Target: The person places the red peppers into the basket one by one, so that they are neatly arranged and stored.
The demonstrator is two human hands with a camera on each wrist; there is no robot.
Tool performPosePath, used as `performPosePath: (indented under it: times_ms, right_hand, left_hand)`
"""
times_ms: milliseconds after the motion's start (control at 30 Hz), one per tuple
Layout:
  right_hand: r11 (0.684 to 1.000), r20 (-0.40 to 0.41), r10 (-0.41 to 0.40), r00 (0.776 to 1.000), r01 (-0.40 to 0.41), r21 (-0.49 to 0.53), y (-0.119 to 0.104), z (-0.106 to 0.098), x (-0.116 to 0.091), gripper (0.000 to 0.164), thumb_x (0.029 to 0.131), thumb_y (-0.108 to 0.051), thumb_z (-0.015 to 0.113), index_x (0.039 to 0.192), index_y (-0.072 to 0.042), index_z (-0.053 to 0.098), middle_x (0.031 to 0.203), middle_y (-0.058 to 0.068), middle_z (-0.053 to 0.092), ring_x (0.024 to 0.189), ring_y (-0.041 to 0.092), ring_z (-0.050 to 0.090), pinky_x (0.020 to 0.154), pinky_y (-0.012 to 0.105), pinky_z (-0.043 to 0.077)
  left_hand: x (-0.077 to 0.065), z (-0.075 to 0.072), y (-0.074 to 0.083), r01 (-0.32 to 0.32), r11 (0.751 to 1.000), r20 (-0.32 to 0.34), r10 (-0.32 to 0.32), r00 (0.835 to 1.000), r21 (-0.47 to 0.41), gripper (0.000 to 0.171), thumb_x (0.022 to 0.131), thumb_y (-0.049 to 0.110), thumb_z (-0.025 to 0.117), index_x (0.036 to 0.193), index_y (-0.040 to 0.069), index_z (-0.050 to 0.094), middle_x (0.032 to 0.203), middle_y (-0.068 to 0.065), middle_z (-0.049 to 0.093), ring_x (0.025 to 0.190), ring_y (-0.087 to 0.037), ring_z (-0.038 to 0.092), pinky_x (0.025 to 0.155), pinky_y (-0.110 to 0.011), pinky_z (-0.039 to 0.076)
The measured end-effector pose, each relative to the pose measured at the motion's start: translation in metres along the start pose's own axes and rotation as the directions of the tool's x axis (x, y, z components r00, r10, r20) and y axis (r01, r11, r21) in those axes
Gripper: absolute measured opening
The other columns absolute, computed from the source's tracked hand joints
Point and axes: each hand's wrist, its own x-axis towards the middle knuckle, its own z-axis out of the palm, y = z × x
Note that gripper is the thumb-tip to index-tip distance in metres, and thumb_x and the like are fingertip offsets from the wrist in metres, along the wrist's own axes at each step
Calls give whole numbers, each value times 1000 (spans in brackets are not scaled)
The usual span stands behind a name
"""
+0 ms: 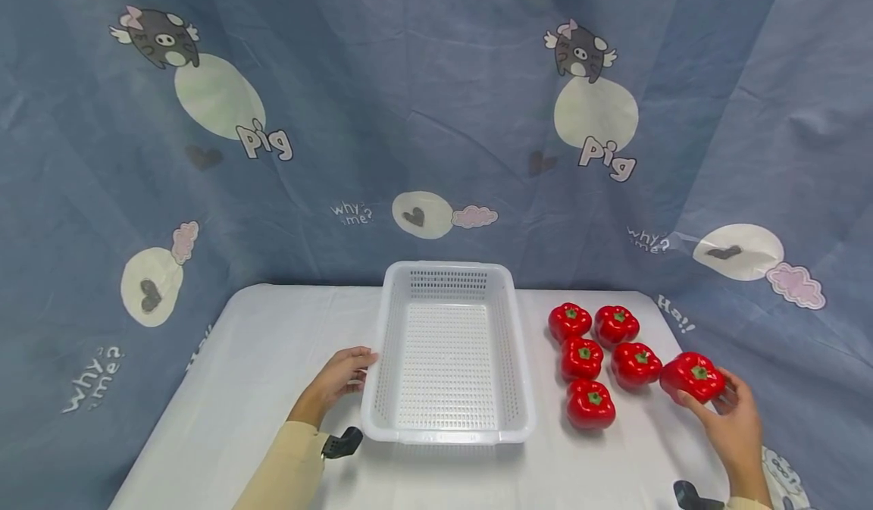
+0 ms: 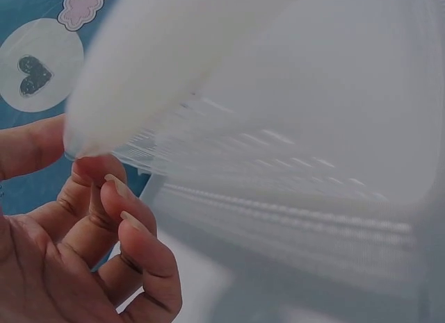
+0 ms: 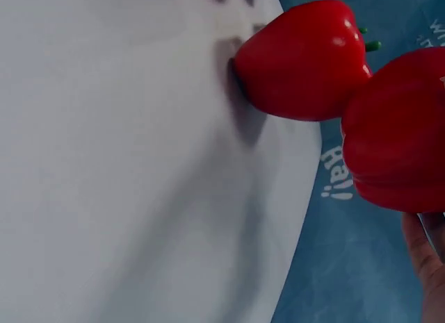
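Observation:
A white plastic basket [image 1: 446, 436] with perforated walls and floor stands in the middle of the table, and nothing lies in it. At its left side my left hand [image 1: 337, 375] pinches the rim; in the left wrist view the fingers curl beside the basket edge [image 2: 104, 121]. My right hand [image 1: 740, 423] grips a red bell pepper [image 1: 684, 375] with a green stem, raised above the table's right side. The right wrist view shows this held pepper [image 3: 403, 142] overlapping another bell pepper [image 3: 299, 62] that sits on the table.
Several more red bell peppers [image 1: 590, 405] stand in a loose cluster between the basket and my right hand. White cloth covers the table [image 1: 273, 343]. A blue patterned curtain [image 1: 436, 116] hangs behind it and along both sides.

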Motion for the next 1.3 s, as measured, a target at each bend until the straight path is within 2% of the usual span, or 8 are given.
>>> performPosePath:
  times_ms: [300, 600, 767, 1067, 1300]
  right_hand:
    - [999, 6, -40, 999, 41, -19, -16, 1, 6, 87, 90, -29, 68, 154, -8, 14, 153, 25, 25, 136, 45, 30, 99, 59, 36]
    - [999, 3, -52, 999, 52, -10, -26, -3, 5, 86, 90, -28, 68, 154, -12, 15, 154, 23, 25, 136, 45, 31, 96, 58, 38]
    - [994, 41, -107, 993, 107, -19, -38, -5, 6, 86, 89, -27, 69, 155, -13, 15, 154, 24, 25, 135, 47, 31, 94, 58, 39]
    - [969, 143, -241, 960, 246, -16, -56, -3, 16, 87, 87, -23, 72, 152, -4, 18, 149, 30, 27, 132, 51, 32, 93, 57, 39]
    - [943, 232, -324, 917, 332, 2, -76, 8, 23, 87, 86, -19, 73, 151, -1, 18, 147, 32, 29, 130, 53, 34, 93, 57, 39]
  left_hand:
    - [-1, 1, 2, 0, 1000, 11, 0, 1000, -12, 30, 94, 22, 60, 113, -1, 61, 89, -7, 65, 76, -19, 55, 65, -29, 46]
    - [-1, 2, 0, 11, 1000, 12, -11, 1000, 0, 31, 94, 24, 59, 113, 0, 61, 91, -7, 65, 78, -20, 55, 66, -29, 46]
    - [-1, 0, 0, 6, 1000, 7, -6, 1000, 3, 32, 94, 25, 60, 113, 0, 61, 93, -7, 66, 79, -20, 55, 67, -29, 47]
    - [0, 2, 5, 13, 1000, 20, -13, 1000, 21, 32, 95, 23, 58, 115, -2, 60, 89, -6, 65, 75, -18, 54, 66, -29, 46]
    - [-2, 0, 6, 11, 1000, 30, -11, 999, 10, 30, 95, 23, 59, 112, -2, 60, 88, -6, 65, 75, -18, 54, 66, -29, 46]
